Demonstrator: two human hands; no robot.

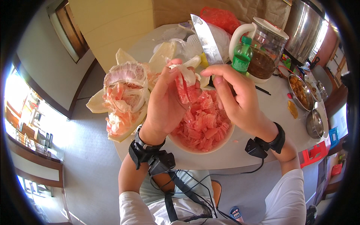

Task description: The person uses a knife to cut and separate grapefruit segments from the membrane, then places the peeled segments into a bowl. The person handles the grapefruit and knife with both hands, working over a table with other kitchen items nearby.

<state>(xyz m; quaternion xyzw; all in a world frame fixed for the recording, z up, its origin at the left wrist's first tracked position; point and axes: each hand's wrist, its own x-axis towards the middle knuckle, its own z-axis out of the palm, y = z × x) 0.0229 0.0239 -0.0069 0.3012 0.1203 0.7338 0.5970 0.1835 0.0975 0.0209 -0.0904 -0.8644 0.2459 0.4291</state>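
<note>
My left hand point(168, 104) holds a red pomelo segment point(185, 87) with pale membrane point(187, 72) peeled partly back, above a bowl. My right hand point(239, 98) is close beside it, thumb and forefinger pointing toward the segment. From behind the right forefinger a kitchen knife point(208, 42) rises, blade upward; its handle is mostly hidden and seems to lie within the curled fingers. Below both hands the round pale bowl point(204, 152) is heaped with red pomelo flesh point(211, 123). Left of my left hand lies an opened pomelo point(125, 92) with thick peel and loose membranes.
A green-capped bottle point(242, 57) and a glass kettle point(263, 59) of brown liquid stand behind my right hand. Black chopsticks point(263, 90) lie nearby. Metal dishes point(301, 92) of food line the table's right side. Plastic bags point(219, 18) are at the back. Cables point(208, 180) hang from wrist-worn devices.
</note>
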